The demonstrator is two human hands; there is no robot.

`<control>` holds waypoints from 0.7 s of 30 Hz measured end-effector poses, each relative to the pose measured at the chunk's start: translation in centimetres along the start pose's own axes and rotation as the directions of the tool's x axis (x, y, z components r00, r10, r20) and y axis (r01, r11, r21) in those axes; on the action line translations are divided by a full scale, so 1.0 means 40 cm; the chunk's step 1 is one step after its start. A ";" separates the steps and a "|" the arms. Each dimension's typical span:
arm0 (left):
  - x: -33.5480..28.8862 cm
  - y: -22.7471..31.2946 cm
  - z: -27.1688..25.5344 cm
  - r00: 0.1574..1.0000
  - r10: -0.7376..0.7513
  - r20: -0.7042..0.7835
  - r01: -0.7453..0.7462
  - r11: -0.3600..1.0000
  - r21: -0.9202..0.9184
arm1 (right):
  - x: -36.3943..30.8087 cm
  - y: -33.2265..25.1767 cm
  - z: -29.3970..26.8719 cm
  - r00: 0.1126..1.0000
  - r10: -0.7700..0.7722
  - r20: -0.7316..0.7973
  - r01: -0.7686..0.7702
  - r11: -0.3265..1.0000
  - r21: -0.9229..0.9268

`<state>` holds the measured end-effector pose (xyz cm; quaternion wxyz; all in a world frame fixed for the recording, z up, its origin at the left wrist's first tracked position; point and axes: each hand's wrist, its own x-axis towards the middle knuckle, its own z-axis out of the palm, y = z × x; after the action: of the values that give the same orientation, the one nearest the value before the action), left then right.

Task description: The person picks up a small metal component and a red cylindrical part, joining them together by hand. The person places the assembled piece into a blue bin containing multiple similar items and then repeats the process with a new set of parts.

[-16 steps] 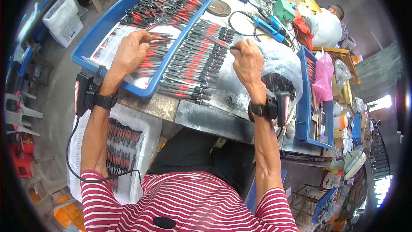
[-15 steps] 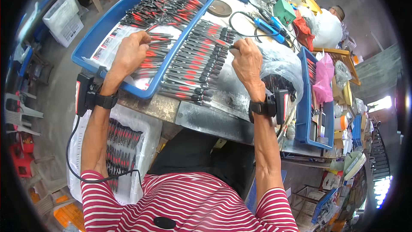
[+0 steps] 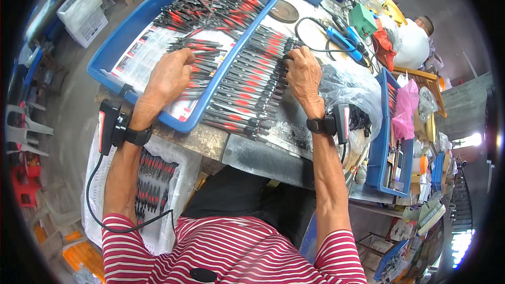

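Observation:
A row of slim black-and-red tools (image 3: 244, 88), lying side by side, covers the bench just right of a blue tray (image 3: 206, 106). More of these tools (image 3: 210, 10) are piled at the tray's far end, and a smaller group (image 3: 202, 68) lies on its printed paper lining. Over that smaller group my left hand (image 3: 171, 76) has its fingers curled closed; whatever is between them is hidden. My right hand (image 3: 305, 75) pinches the dark end of a slim black-and-red tool at the row's right side, thumb and forefinger together.
A clear plastic bag (image 3: 344, 87) of dark pieces lies right of my right hand. Beyond are blue-handled corded tools (image 3: 342, 42) and a round disc (image 3: 284, 11). Another blue tray (image 3: 374, 165) stands at right. A lined white crate (image 3: 181, 179) sits below the bench. A person (image 3: 413, 44) is at far right.
The view has shifted, so the bench and tray appear lower and farther right. My right hand sits slightly farther left against the row. My left hand stays over the tray, fingers curled.

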<state>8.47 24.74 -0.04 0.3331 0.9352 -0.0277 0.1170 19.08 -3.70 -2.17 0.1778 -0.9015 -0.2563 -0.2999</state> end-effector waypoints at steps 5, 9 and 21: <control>0.003 -0.003 0.003 0.999 -0.041 0.036 0.040 0.999 0.024 | -0.002 0.007 -0.003 1.000 -0.020 0.020 0.020 1.000 0.019; 0.002 -0.001 0.007 0.996 -0.065 0.055 0.061 0.996 0.071 | -0.002 0.005 0.001 0.999 -0.030 0.030 0.030 0.999 0.021; -0.001 0.010 0.006 0.979 -0.075 0.190 0.039 0.981 0.188 | 0.001 -0.008 0.004 1.000 0.026 -0.011 -0.026 0.999 0.038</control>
<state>8.43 24.28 0.03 0.2445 0.9692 -0.0226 0.0165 19.01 -3.34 -2.21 0.2003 -0.8995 -0.2492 -0.2978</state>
